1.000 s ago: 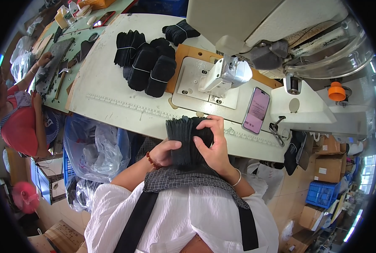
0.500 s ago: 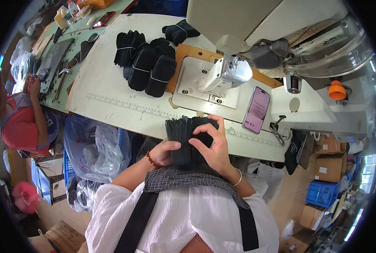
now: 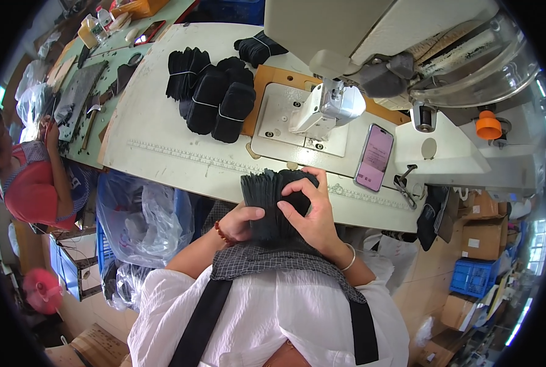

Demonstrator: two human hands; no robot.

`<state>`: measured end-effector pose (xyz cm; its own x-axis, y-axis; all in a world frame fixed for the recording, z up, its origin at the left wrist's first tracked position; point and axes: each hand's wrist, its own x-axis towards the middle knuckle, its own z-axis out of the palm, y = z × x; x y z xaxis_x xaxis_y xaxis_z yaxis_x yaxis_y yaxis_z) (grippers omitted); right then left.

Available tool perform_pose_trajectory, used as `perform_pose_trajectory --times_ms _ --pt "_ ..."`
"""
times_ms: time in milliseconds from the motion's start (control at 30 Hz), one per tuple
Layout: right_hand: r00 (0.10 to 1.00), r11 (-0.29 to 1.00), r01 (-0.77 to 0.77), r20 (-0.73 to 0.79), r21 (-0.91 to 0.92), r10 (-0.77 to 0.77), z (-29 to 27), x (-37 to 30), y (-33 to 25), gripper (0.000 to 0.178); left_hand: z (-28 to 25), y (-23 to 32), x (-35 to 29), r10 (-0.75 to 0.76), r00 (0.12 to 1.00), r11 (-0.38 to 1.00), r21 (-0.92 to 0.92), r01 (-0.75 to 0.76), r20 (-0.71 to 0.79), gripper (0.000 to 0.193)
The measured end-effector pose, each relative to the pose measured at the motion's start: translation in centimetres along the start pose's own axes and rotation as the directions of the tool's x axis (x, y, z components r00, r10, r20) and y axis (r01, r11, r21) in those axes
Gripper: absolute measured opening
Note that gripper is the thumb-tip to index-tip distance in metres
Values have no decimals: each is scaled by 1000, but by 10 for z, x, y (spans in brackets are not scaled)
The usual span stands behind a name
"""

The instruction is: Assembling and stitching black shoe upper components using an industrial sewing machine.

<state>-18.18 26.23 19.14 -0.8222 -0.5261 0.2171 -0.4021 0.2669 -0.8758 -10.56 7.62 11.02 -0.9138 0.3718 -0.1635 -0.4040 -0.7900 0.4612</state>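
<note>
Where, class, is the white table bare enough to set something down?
Widest free patch: the left of the table, bordered by bundles and ruler. A narrow strip lies between ruler and front edge, left of the held stack. Crowded: around the machine, with bundles on its left, the phone on its right.

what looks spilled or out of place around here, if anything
Dark scraps litter the green table at far left, around the grey board, and look dropped rather than sorted. A lit smartphone also lies loose on the white sewing table. The held black fabric stack shows nothing clearly odd.
</note>
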Motion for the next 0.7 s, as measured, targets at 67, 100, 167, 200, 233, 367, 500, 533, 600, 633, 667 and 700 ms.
perform_pose_trajectory --times_ms 67,100,167,200,233,367,500,533,600,633,667,700 --pt "999 999 -24 -37 42 26 0 1 -6 22 -2 -2 0 4 1000 1000 -14 -5 -16 72" --pt "999 999 -25 -40 44 27 1 2 -10 22 -2 -3 0 11 999 1000 -29 -12 -32 72" --pt "991 999 42 -125 26 -38 3 3 -15 24 -2 -5 0 -4 999 999 -46 2 -40 72" --pt "991 999 41 -129 29 -37 3 3 -14 24 -2 -5 0 -16 999 998 -68 12 -46 72" --pt "991 995 84 -98 -49 -88 2 3 -11 25 -5 -4 0 -19 999 998 -65 16 -45 72" --pt "990 986 117 -71 -118 -126 2 2 -8 24 -7 -1 0 -30 998 998 -53 33 54 72" --pt "993 989 87 -69 -121 -96 3 2 -7 29 -5 -5 3 23 1000 999 -44 -23 -4 71" --pt "993 989 86 -70 -122 -95 3 2 -7 29 -5 -5 3 21 1000 999 -44 -21 -4 71" --pt "994 991 72 -70 -110 -80 2 2 -8 27 -4 -4 3 14 1000 999 -43 -14 -2 71" --pt "994 991 73 -68 -110 -81 2 2 -8 27 -4 -4 3 16 1000 999 -43 -16 -3 71" --pt "995 991 75 -64 -113 -83 2 2 -9 27 -3 -4 2 20 1000 999 -45 -20 -4 71" --pt "995 990 77 -60 -117 -85 2 2 -9 26 -3 -4 1 23 1000 999 -47 -24 -4 71"
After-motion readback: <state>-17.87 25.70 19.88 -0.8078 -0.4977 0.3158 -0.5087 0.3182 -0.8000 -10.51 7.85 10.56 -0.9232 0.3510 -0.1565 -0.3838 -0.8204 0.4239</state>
